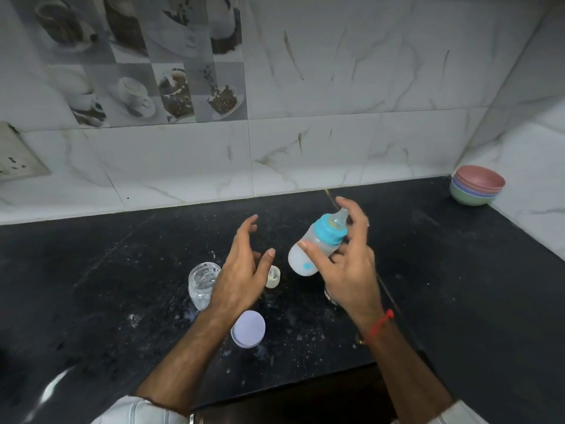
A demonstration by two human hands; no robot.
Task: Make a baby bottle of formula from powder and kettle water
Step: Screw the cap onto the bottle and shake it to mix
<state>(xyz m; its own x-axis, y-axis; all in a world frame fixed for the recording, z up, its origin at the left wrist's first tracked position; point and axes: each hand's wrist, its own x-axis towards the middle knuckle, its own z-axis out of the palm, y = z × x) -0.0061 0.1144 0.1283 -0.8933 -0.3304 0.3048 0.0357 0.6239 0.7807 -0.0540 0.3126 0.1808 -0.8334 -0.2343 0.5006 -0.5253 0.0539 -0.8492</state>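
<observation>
A baby bottle (308,252) with a turquoise collar and clear teat, filled with milky white liquid, is tilted in the air with its teat up and to the right. My right hand (348,264) holds it loosely, thumb across the body and fingers spread behind the collar. My left hand (241,267) hovers open to the bottle's left, fingers apart, holding nothing. Below my left hand, a clear glass jar (202,283) stands on the black counter, and a small cream cap (273,276) lies beside it. A lilac round lid (248,328) lies nearer me.
The black stone counter (122,270) shows white powder specks and wet spots around the jar. A stack of coloured bowls (477,185) stands in the far right corner. A wall socket (15,157) is at the left. Marble tiles back the counter.
</observation>
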